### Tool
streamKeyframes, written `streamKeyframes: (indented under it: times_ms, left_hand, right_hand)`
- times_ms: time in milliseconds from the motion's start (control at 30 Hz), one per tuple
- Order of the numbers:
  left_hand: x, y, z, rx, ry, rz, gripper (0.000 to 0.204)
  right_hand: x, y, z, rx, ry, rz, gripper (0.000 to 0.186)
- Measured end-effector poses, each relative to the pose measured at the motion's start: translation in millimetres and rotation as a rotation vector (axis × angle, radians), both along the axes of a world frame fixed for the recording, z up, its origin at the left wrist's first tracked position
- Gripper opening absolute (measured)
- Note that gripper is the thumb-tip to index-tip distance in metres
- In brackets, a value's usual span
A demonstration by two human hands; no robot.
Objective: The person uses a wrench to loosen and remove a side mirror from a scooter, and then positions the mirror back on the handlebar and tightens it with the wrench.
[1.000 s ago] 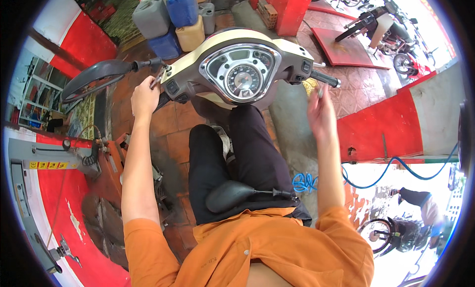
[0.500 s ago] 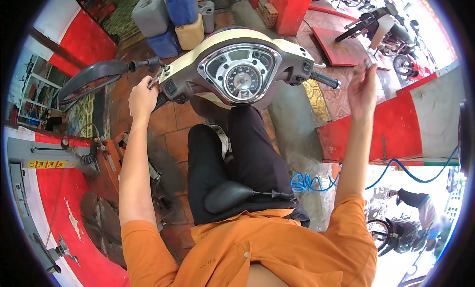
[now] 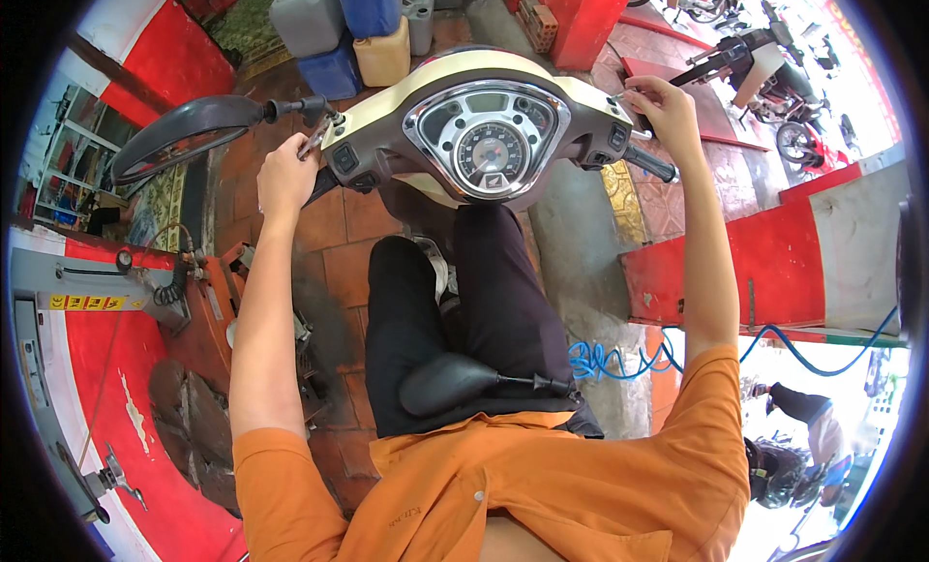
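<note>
A cream and brown scooter front (image 3: 455, 70) with a chrome-rimmed dashboard (image 3: 490, 146) stands before me. My left hand (image 3: 287, 182) is closed beside the left handlebar grip (image 3: 321, 182), around a slim metal piece (image 3: 314, 141); lever or tool, I cannot tell. Next to it, a black mirror (image 3: 194, 126) is attached on a stem. At the bare right mirror mount, my right hand (image 3: 670, 119) pinches its fingertips together; whatever is between them is too small to name. The right handlebar grip (image 3: 650, 163) sits just below that hand, untouched. A loose black mirror (image 3: 450, 386) lies across my lap.
Plastic jugs (image 3: 382, 57) are stacked beyond the scooter. A red and white panel (image 3: 735, 262) and a coiled blue hose (image 3: 619, 364) are at the right. Grey equipment (image 3: 87, 281) stands at the left. Parked motorbikes (image 3: 774, 73) fill the far right.
My right hand has come in from the right, raised and apart, to the right mirror mount. My left hand stays by the left grip. The view has shifted slightly.
</note>
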State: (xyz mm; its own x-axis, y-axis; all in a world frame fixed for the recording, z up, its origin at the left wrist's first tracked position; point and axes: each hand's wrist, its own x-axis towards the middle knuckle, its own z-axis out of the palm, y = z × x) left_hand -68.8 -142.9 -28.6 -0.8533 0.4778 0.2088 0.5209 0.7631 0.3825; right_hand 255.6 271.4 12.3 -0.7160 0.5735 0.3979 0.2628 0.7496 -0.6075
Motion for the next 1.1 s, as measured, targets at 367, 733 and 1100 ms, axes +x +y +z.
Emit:
streamKeyframes:
  times_ms: [367,733,1100]
  left_hand:
    - [1.1,1.6,3.0,-0.037,-0.015,0.002,0.02]
    - [-0.6,1.8,-0.2,-0.009,0.039,0.0,0.023]
    - [-0.1,2.4,-1.4,-0.019,0.016,0.0,0.023]
  right_hand:
    - [-12.1,-4.0,22.9,0.161,-0.236,0.149,0.024]
    - [-18.0,-4.2,21.7,0.174,-0.317,0.163,0.022]
    - [-20.5,2.3,9.1,0.112,-0.252,0.152,0.023]
